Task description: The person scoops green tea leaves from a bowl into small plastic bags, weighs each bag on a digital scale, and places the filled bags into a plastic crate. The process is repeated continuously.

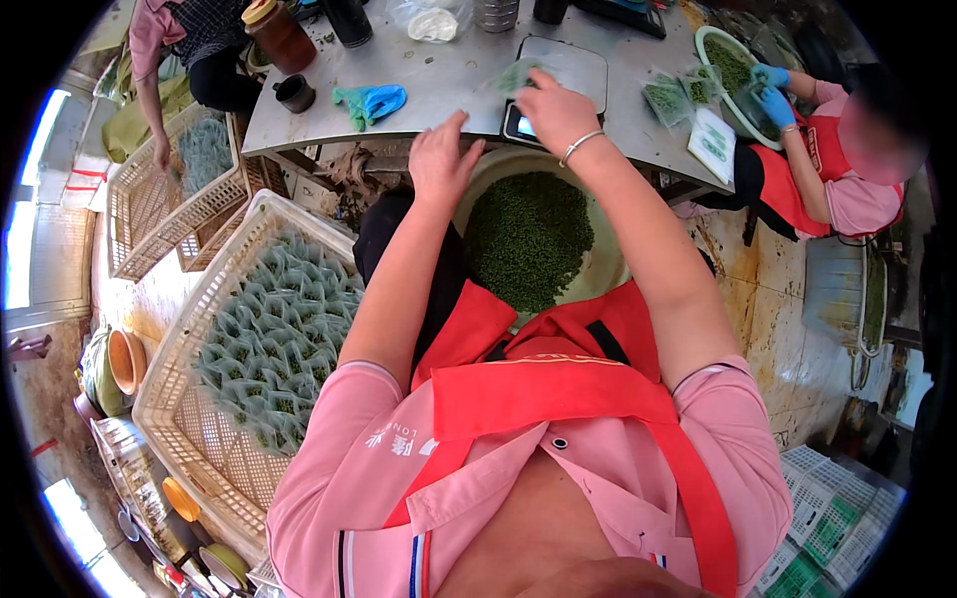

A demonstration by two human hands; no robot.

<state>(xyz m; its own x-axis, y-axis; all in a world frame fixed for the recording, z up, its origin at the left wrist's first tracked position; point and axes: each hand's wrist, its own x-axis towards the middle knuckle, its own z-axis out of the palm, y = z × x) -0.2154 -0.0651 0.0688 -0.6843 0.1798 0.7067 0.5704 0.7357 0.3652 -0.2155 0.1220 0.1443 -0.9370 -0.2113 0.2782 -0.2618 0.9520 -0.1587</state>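
Note:
My right hand (558,112), a bracelet at its wrist, reaches over a flat digital scale (583,68) on the metal table. Its fingertips pinch a small clear plastic bag (513,77) with something green inside, above the scale's left side. Near the table's front edge is my left hand (441,159), holding nothing, its thumb and fingers apart. Below both hands, between my knees, a wide pale basin (610,261) holds a heap of small green grains (528,239), perhaps peppercorns.
To my left, a plastic crate (189,309) holds many filled clear bags (284,339). Blue-green gloves (371,104), a dark mug (294,94) and a brown jar (279,38) stand or lie on the table (439,80). A gloved co-worker (832,174) sits right, beside another basin (710,40).

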